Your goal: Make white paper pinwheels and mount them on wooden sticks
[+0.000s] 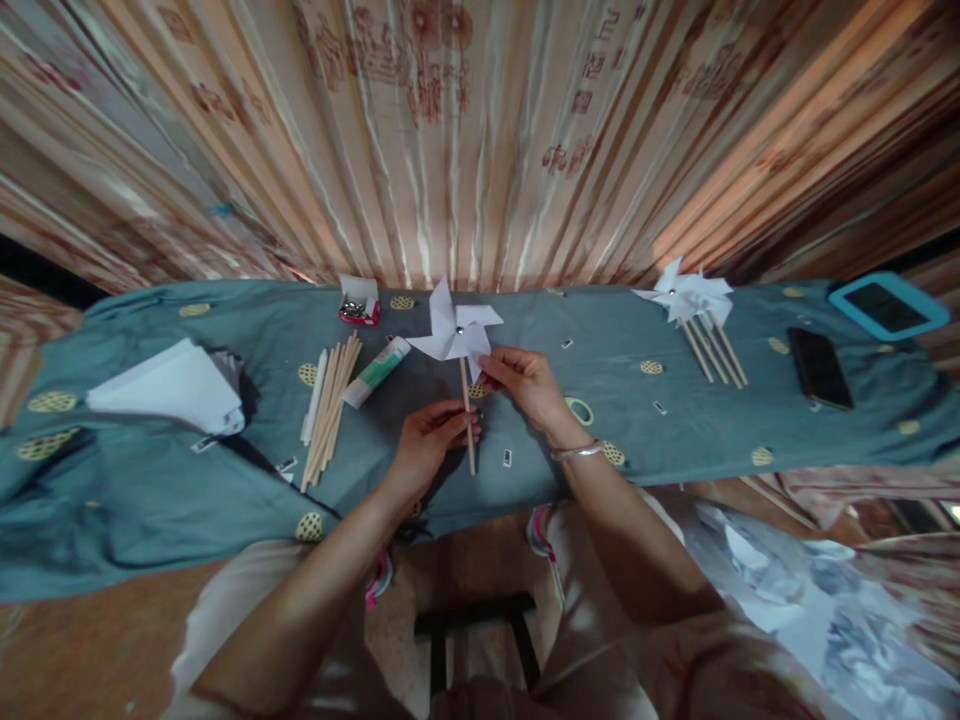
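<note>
A white paper pinwheel (pixel 450 338) on a thin wooden stick (pixel 472 450) is held up over the middle of the cloth-covered table. My left hand (pixel 431 445) pinches the stick below the paper blades. With thumb and forefinger, my right hand (pixel 525 382) grips the lower right blade; a bangle circles that wrist. At the pinwheel's centre shows a small metal pin head. Left of my hands lie a pile of bare wooden sticks (pixel 334 405) and a white and green tube (pixel 377 372). Behind these, a small open red box (pixel 359 303) contains shiny metal pins.
Folded white paper (pixel 172 388) is stacked at the left. Several pinwheels on sticks (pixel 712 335) lie at the right, near a dark phone (pixel 819 368) and a blue-framed device (pixel 889 305). A roll of tape (pixel 580 410) rests by my right wrist. A curtain (pixel 480 140) hangs behind the table.
</note>
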{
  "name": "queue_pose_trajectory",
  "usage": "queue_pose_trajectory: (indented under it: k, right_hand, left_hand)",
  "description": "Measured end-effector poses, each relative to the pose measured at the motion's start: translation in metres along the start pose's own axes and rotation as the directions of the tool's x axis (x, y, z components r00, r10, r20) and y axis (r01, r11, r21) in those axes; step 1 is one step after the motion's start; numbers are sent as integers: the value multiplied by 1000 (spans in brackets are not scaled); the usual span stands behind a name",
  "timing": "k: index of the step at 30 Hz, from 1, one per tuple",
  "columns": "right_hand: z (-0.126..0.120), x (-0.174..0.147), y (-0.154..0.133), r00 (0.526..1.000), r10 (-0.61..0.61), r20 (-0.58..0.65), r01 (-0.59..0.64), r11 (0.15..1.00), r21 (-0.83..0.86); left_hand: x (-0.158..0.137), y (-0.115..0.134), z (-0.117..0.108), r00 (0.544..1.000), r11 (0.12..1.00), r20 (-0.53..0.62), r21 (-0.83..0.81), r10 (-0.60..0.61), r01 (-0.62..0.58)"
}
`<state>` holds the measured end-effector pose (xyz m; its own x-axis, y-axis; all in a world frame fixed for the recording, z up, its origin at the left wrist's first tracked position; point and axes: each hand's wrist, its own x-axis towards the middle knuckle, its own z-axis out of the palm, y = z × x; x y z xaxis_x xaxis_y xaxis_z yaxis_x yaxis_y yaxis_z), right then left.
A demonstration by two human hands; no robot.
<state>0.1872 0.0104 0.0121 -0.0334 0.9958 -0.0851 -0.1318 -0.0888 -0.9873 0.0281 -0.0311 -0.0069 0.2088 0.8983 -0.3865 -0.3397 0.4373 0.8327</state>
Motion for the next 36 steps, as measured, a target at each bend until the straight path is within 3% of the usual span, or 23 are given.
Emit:
queue_pose_trajectory:
  k: [8, 12, 15, 18, 20, 25, 36]
  right_hand:
    - [3, -3, 0, 997, -16, 76, 24, 994, -104]
    - [-2, -3, -5, 998, -14, 56, 21, 992, -123]
    - [-15, 0, -9, 993, -82, -87, 72, 991, -116]
    - [-29, 6, -10, 925, -201, -322, 178, 979, -101]
    - [-35, 10, -10, 891, -225, -394, 212, 974, -78]
    - [-37, 13, -6, 955, -48, -293, 54, 998, 12]
    - [-31, 12, -6, 969, 37, -246, -8, 993, 118]
  left_hand:
    - [-1, 0, 1, 1000, 1000, -3, 3, 3, -3]
    - [-1, 1, 0, 1000, 1000, 0, 21, -3, 3]
    - [-2, 1, -1, 1000, 999, 9, 36, -13, 12]
    - [-3, 0, -1, 998, 997, 43, 66, -46, 43]
    - [-3, -2, -1, 994, 994, 68, 85, -81, 75]
    - [-4, -4, 1, 984, 986, 110, 100, -141, 130]
    - [-4, -4, 2, 989, 990, 92, 97, -112, 103]
